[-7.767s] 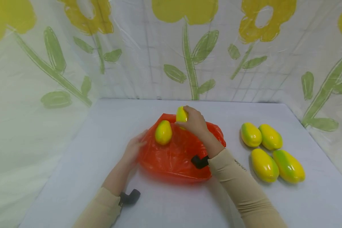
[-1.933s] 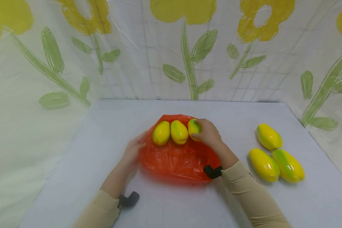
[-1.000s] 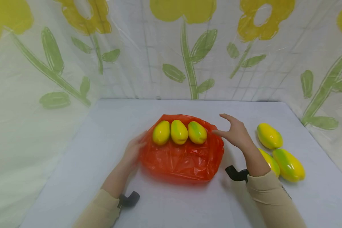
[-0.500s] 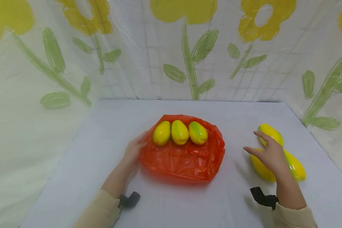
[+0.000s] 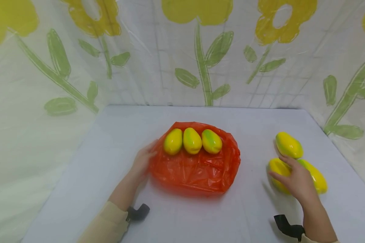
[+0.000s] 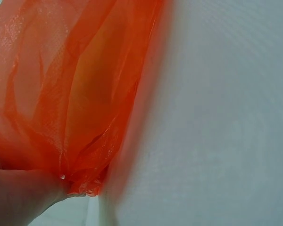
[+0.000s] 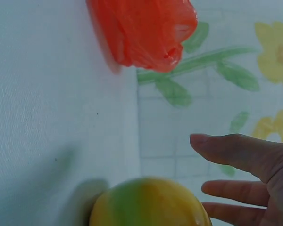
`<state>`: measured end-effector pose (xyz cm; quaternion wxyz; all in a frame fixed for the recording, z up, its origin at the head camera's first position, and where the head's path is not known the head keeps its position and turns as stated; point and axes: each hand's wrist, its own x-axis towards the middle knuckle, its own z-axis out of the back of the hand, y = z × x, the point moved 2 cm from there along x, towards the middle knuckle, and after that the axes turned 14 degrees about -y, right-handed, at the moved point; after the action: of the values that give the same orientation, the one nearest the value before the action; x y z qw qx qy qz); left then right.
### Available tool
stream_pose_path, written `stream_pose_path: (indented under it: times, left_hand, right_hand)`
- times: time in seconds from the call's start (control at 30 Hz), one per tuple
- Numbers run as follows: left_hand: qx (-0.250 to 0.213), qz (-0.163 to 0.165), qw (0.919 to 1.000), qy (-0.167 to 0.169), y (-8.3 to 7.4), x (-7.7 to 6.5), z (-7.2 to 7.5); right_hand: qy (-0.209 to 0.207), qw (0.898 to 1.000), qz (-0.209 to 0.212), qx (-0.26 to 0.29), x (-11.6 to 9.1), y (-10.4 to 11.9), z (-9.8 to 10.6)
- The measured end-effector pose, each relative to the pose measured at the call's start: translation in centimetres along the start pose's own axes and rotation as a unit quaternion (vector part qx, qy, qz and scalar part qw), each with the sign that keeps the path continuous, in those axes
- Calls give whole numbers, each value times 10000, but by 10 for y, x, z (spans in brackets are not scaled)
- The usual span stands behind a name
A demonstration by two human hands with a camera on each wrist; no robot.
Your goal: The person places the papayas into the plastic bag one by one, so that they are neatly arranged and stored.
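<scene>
A red plastic bag (image 5: 185, 172) lies in the middle of the table. Three glossy yellow-green fruits, mango- or papaya-shaped, sit in a row at its back: a left one (image 5: 173, 141), a middle one (image 5: 192, 140) and a right one (image 5: 212, 141). My left hand (image 5: 141, 162) holds the bag's left edge, its thumb (image 6: 28, 190) on the plastic; some fingers are hidden. My right hand (image 5: 298, 179) reaches over the front-left fruit (image 5: 278, 167) of the right-hand group. In the right wrist view its thumb and fingers are spread beside a fruit (image 7: 146, 205), holding nothing.
Beside that fruit lie a back fruit (image 5: 289, 145) and a right fruit (image 5: 316, 177), partly behind my hand. A flower-print curtain (image 5: 158, 60) hangs behind and beside the white table (image 5: 109, 135). A black camera mount sits on each wrist.
A second and a third fruit have joined the first in the bag, and one left the right-hand group. My right hand let go and moved right to the remaining fruits. My left hand stayed put.
</scene>
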<state>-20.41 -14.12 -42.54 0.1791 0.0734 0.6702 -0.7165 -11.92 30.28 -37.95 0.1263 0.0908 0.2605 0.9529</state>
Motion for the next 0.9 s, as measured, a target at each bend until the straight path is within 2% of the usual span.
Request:
stream_pose_path:
  times: [0.3, 0.57, 0.73, 0.9]
  left_hand:
    - [29, -106, 9999, 72, -1, -2, 0]
    - [-32, 45, 10000, 53, -4, -4, -2]
    - [-82, 84, 9999, 83, -5, -4, -2]
    - [-66, 52, 9999, 97, -4, -4, -1]
  right_hand:
    - [300, 9988, 288, -256, -3, -6, -5]
    - [325, 9966, 542, -520, -2, -4, -7]
    - [330, 9961, 650, -494, 2, 7, -4]
    - [284, 9964, 764, -211, 9, 33, 1]
